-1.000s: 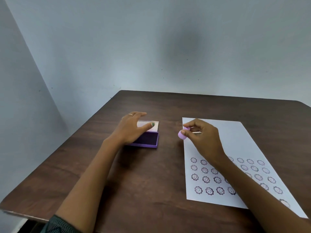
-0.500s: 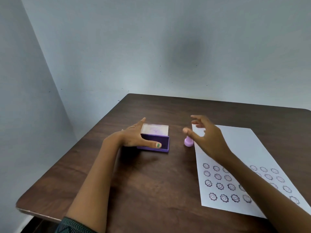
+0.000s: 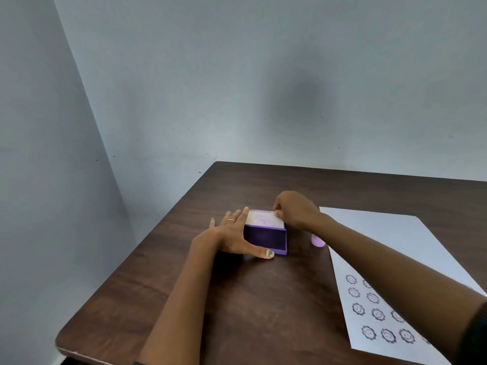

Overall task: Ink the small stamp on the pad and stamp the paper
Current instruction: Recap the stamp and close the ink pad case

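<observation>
A purple ink pad [image 3: 267, 237] lies open on the dark wooden table [image 3: 263, 299], its pale lid [image 3: 263, 219] tilted back. My left hand [image 3: 234, 238] lies flat against the pad's left side, thumb along its front edge, fingers spread. My right hand [image 3: 295, 210] pinches the right rear corner of the lid. The small pink stamp [image 3: 317, 241] stands by itself on the table between the pad and the white paper [image 3: 390, 248], partly hidden by my right forearm. The paper carries several rows of round smiley prints [image 3: 378, 314] at its near end.
Grey walls meet in a corner behind the table. The table's left edge runs diagonally from the far corner [image 3: 216, 163] down to the near left corner [image 3: 59, 343].
My right hand set the stamp down beside the paper, then reached left to the lid of the ink pad. My left hand shifted to brace the pad. The view swung left.
</observation>
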A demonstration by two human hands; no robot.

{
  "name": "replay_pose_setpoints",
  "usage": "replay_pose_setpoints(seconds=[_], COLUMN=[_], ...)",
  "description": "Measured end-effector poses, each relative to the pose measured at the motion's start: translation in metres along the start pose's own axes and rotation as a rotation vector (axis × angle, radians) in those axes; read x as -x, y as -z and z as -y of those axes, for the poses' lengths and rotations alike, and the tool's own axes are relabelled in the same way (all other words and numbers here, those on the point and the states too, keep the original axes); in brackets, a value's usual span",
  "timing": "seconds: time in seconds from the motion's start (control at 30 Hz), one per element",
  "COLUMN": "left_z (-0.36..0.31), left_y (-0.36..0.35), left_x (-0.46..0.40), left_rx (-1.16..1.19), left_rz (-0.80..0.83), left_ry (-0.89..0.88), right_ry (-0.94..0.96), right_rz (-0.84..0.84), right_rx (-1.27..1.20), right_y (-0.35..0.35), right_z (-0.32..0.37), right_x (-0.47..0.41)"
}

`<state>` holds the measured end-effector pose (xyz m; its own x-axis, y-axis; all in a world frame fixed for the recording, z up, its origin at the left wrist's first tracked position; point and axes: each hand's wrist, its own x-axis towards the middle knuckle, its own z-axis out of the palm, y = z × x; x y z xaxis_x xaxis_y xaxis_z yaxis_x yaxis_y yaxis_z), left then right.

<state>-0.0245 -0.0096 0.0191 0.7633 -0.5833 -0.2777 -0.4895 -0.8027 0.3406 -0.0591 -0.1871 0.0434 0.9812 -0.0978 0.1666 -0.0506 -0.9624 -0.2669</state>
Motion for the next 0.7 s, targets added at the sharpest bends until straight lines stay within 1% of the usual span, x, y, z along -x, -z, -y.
replay_pose_setpoints(seconds=[0.1,0.27,0.4,0.57,0.7], left_z=[-0.001,-0.002,-0.001,-0.001,-0.002], left_y=[0.000,0.001,0.000,0.000,0.001], left_x=[0.000,0.000,-0.001,-0.003,-0.004], left_rx=[-0.002,-0.015,-0.003,-0.008,-0.042], left_rz=[0.003,0.020,0.016,0.019,0.038], left_ry=[-0.003,-0.005,-0.009,0.005,0.017], right_ry=[0.011,0.021,0.034,0.066,0.132], right_rz=[0.016,0.092,0.119,0.016,-0.041], right_rx=[0.031,0.031,0.007,-0.087,-0.107], right_y=[0.001,0.008,0.017,0.032,0.042], right_z=[0.002,0.000,0.001,-0.005,-0.007], right_x=[-0.006,-0.008,-0.007,-0.001,0.009])
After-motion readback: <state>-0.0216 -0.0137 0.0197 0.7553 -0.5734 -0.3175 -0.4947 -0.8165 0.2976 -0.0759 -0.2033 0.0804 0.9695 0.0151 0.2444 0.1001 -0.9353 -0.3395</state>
